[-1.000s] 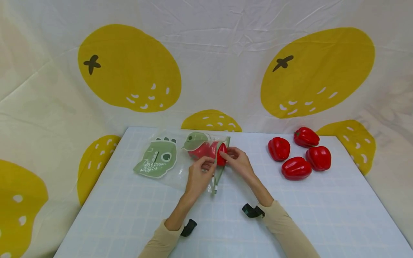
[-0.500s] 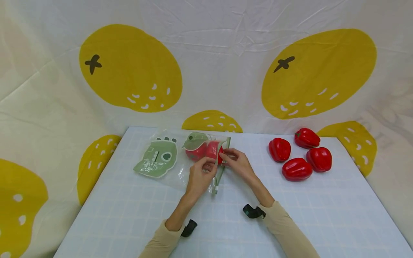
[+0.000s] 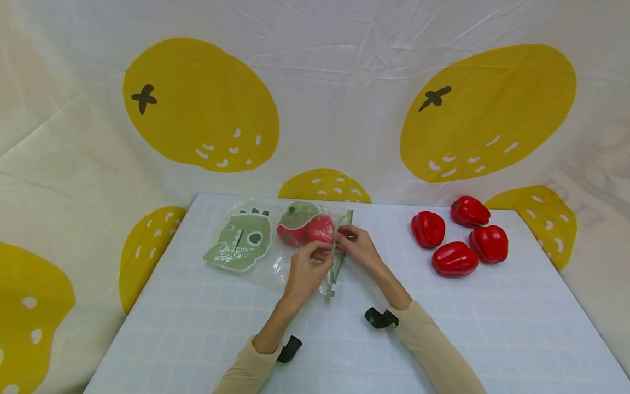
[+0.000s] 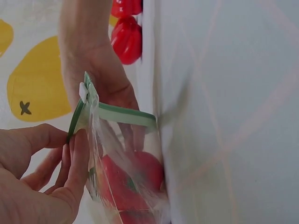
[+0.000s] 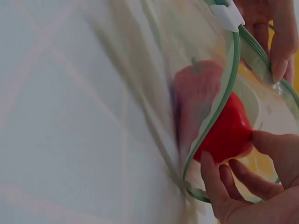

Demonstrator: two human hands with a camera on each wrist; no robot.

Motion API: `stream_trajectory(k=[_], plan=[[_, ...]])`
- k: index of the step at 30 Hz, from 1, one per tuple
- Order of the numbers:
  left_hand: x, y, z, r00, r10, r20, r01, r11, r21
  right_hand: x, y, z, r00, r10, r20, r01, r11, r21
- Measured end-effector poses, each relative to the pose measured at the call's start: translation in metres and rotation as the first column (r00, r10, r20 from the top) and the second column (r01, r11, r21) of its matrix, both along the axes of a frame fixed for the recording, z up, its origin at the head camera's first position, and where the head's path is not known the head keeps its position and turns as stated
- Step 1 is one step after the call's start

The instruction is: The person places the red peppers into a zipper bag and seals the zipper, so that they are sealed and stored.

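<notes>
A clear zip bag [image 3: 273, 276] with green dinosaur prints lies across the table, its green-edged mouth facing right. Inside are a red bell pepper [image 3: 320, 227] near the opening and another bell pepper [image 3: 292, 235] deeper in. My left hand [image 3: 307, 268] pinches the upper lip of the mouth between thumb and fingers, holding it apart from the lower lip. At the opening, my right hand [image 3: 359, 249] reaches in, its spread fingertips against the end of the nearer pepper in the right wrist view. A white slider [image 5: 227, 16] sits at the zip's near end.
Several more red bell peppers [image 3: 455, 259] lie in a cluster at the right of the table. A cloth [image 3: 339, 109] with yellow fruit prints hangs behind the light-blue checked table [image 3: 443, 339].
The nearer pepper has slid left, from the mouth to inside the bag, with my right hand's fingers following it. My left hand keeps its hold on the bag's lip.
</notes>
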State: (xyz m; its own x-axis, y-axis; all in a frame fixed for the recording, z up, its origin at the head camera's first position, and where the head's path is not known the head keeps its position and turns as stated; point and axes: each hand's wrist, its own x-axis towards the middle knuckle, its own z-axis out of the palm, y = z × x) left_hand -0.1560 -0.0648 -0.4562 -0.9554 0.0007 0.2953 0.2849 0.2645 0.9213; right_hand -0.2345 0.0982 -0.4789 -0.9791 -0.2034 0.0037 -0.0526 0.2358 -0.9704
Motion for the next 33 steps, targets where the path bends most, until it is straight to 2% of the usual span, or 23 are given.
stream_trajectory(k=[13,25,27,28,33], plan=[[-0.002,-0.002,-0.002,1.0,-0.016,0.001,0.016,1.0,-0.004,-0.008,-0.011,0.003,0.999,0.027,-0.021,-0.025,0.998,0.061],[0.0,0.0,-0.002,1.0,-0.022,0.005,0.022,1.0,-0.013,-0.015,-0.018,0.002,0.999,0.021,-0.027,-0.019,0.998,0.056],[0.0,0.0,-0.001,1.0,-0.022,0.011,0.023,1.0,-0.015,-0.016,-0.019,0.003,0.999,0.031,-0.02,-0.03,0.998,0.056],[0.0,0.0,-0.001,1.0,-0.023,0.015,0.023,1.0,-0.016,-0.013,-0.019,0.008,0.999,0.037,-0.015,-0.036,0.998,0.055],[-0.001,-0.001,-0.001,0.999,-0.028,0.017,0.028,1.0,-0.004,-0.014,-0.018,0.009,0.996,0.081,-0.024,-0.08,0.996,0.033]])
